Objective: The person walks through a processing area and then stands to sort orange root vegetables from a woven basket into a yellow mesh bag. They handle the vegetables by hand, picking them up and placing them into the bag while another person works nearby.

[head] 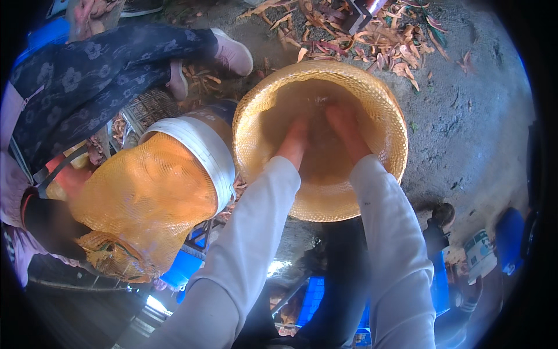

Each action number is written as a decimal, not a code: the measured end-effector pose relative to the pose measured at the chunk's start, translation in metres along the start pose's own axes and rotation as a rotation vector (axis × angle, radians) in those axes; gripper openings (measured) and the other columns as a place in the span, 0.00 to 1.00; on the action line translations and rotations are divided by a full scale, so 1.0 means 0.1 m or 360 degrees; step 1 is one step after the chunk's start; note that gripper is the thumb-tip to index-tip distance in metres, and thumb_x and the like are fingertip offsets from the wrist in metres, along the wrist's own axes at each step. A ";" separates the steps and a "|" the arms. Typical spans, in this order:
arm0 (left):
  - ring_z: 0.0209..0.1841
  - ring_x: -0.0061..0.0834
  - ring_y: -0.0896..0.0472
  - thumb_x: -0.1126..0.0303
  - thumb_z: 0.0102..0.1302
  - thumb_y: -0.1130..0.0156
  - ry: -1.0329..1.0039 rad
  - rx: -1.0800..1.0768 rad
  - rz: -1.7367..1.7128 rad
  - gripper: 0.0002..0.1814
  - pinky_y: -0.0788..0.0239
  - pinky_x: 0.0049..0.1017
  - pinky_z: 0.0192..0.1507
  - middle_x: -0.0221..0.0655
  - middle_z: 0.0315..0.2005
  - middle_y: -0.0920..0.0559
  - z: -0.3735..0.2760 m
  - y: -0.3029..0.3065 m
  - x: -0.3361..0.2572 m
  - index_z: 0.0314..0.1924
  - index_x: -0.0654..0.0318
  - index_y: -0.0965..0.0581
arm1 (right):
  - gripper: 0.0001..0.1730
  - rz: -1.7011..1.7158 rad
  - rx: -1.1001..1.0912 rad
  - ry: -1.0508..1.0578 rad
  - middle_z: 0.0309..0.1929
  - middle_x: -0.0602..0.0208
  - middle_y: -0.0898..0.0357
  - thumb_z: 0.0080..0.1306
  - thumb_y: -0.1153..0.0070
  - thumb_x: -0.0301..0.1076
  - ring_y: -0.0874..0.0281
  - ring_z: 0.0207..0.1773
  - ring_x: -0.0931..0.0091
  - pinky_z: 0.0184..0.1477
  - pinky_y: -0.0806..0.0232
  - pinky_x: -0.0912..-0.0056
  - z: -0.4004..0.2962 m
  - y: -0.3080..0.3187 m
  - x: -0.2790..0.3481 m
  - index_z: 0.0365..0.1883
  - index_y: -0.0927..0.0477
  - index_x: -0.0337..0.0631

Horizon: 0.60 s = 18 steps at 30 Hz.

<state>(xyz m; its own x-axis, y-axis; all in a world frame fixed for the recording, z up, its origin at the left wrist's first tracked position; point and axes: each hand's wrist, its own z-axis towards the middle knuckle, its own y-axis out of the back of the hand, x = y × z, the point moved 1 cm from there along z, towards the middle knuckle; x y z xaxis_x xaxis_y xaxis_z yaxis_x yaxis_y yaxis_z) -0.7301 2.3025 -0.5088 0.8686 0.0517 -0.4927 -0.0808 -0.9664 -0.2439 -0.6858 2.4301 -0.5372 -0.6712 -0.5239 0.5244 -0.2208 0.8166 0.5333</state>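
Observation:
In front of me is a large round container lined with yellow woven mesh point(253, 104), with murky brown water point(322, 161) inside. Both of my hands reach down into it. My left hand point(298, 131) dips into the water left of the middle, its fingers hidden. Close beside it, my right hand point(341, 117) is partly sunk, and its fingertips are hidden too. Whether either hand holds anything cannot be seen. To the left, an orange mesh sack point(152, 187) bulges over the rim of a white bucket point(196, 141).
Another person's dark gloved hand point(54, 224) is at the sack's gathered end. That person's patterned trousers point(87, 74) and pink shoe point(233, 52) are at upper left. Brown peelings point(401, 48) litter the concrete floor point(462, 113). Blue crates point(311, 301) and another person point(462, 305) are lower down.

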 end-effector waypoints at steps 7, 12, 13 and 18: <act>0.42 0.33 0.20 0.58 0.71 0.52 0.0069 -0.0257 -0.0359 0.18 0.26 0.37 0.47 0.37 0.40 0.19 0.78 0.86 0.14 0.51 0.63 0.24 | 0.15 0.2610 -0.0174 0.0193 0.46 0.61 0.22 0.68 0.52 0.36 0.25 0.52 0.68 0.54 0.33 0.63 -0.22 -0.02 0.79 0.49 0.21 0.41; 0.46 0.31 0.21 0.57 0.71 0.49 -0.0189 -0.0019 -0.0286 0.21 0.26 0.35 0.50 0.35 0.44 0.21 0.25 -0.16 -0.12 0.57 0.62 0.28 | 0.18 0.1990 -0.0015 0.0113 0.52 0.64 0.24 0.69 0.51 0.38 0.28 0.55 0.72 0.56 0.35 0.67 0.01 0.09 0.11 0.54 0.24 0.39; 0.47 0.31 0.22 0.56 0.71 0.49 -0.0253 -0.0101 -0.0357 0.22 0.26 0.35 0.50 0.35 0.45 0.21 0.32 -0.08 -0.12 0.58 0.62 0.29 | 0.19 0.1839 0.0055 0.0129 0.53 0.65 0.25 0.69 0.50 0.39 0.29 0.55 0.73 0.56 0.35 0.68 0.08 0.04 0.15 0.55 0.25 0.38; 0.56 0.31 0.27 0.54 0.67 0.42 -0.0026 -0.0102 -0.0433 0.29 0.31 0.31 0.57 0.37 0.54 0.26 -0.03 -0.31 -0.20 0.62 0.64 0.33 | 0.19 0.2268 -0.0205 -0.0233 0.50 0.58 0.24 0.67 0.47 0.42 0.27 0.54 0.68 0.55 0.34 0.65 -0.16 -0.02 0.36 0.51 0.22 0.40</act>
<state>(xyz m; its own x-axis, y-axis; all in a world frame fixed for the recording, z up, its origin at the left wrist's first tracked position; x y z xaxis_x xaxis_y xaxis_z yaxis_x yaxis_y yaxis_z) -0.7439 2.3312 -0.4890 0.8461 0.3149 -0.4301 0.1857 -0.9305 -0.3158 -0.6984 2.4055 -0.5093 -0.3290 0.7414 0.5849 0.7475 0.5829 -0.3185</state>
